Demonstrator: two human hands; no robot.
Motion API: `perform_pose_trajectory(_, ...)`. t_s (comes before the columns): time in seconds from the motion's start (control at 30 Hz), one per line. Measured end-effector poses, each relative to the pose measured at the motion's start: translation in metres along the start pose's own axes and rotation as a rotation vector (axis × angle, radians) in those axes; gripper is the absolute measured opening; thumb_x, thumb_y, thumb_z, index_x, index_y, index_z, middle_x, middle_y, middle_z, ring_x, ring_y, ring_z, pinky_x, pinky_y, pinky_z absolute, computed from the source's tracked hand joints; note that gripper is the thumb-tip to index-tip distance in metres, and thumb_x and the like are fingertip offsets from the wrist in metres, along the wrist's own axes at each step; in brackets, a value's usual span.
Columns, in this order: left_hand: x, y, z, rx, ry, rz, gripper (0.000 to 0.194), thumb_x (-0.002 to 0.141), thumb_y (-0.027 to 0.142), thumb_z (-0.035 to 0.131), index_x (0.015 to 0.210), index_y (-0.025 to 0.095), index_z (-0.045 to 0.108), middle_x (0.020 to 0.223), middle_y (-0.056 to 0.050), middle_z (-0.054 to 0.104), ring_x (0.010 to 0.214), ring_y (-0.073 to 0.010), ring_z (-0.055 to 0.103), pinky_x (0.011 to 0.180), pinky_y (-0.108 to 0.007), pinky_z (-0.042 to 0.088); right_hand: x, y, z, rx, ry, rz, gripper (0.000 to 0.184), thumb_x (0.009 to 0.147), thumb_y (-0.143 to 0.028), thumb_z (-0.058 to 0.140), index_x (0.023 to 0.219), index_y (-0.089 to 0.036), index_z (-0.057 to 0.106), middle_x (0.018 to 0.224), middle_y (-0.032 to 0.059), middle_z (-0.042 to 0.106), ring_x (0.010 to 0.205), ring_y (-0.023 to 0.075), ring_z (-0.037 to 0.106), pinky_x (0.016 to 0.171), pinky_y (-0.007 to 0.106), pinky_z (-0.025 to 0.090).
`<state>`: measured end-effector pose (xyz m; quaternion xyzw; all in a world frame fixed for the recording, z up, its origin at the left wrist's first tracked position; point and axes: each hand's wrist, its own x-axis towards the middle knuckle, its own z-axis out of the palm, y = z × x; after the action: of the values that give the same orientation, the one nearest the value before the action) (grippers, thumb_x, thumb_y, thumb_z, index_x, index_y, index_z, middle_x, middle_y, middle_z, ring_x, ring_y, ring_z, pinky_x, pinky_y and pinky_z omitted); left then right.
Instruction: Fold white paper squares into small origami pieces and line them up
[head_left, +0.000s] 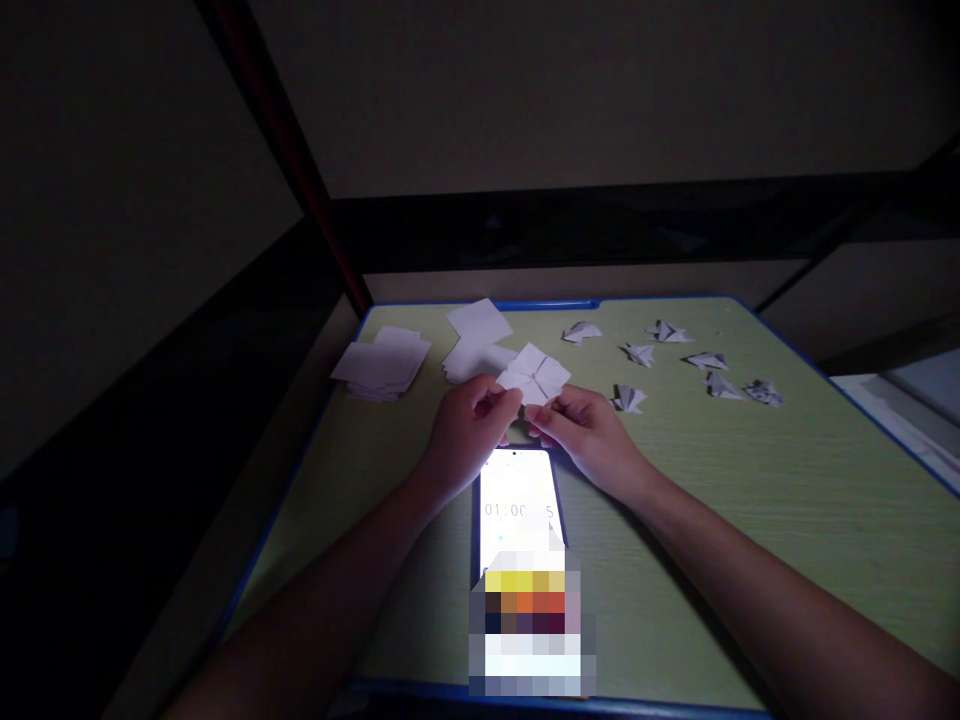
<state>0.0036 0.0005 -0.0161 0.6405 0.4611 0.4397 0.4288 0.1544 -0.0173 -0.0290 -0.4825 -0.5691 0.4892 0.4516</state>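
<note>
A small folded square of white paper is held up above the table, creases meeting near its middle. My left hand pinches its lower left edge between thumb and fingers. On the lower right edge, my right hand grips the same paper, thumb on the near face and fingers behind. Just below both hands lies a lit phone showing a timer, its lower part blurred out. Behind the paper, part of a stack of white sheets is hidden.
Another stack of white paper lies at the table's left edge. Several small folded paper figures are spread over the back right of the green table, which has a blue rim. Papers lie beyond its right edge. A wall stands behind.
</note>
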Motion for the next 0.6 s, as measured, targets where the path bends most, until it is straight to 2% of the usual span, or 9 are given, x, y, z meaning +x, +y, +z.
perform_pose_trajectory(0.27,-0.0016,0.0019,0.0005,0.014,-0.024,0.001,0.022,0.078,0.027,0.055,0.059,0.016,0.050,0.047,0.005,0.048,0.040,-0.0051,0.044,0.037,-0.015,0.037,0.0008,0.0025,-0.0005,0.042,-0.012,-0.016,0.029,0.077,-0.041,0.066,0.068,-0.016,0.055,0.058,-0.0037,0.050,0.049,0.0083,0.039,0.047,0.026,0.026)
perform_pose_trajectory(0.6,0.0011,0.0031,-0.0016,-0.075,-0.015,-0.028,0.019,0.080,0.025,0.052,0.062,0.017,0.051,0.046,0.005,0.050,0.037,-0.0057,0.044,0.036,-0.018,0.034,0.0001,0.0035,-0.0021,0.080,-0.029,-0.029,0.018,0.079,-0.032,0.064,0.073,-0.016,0.059,0.060,-0.0024,0.055,0.052,0.0096,0.044,0.049,0.026,0.030)
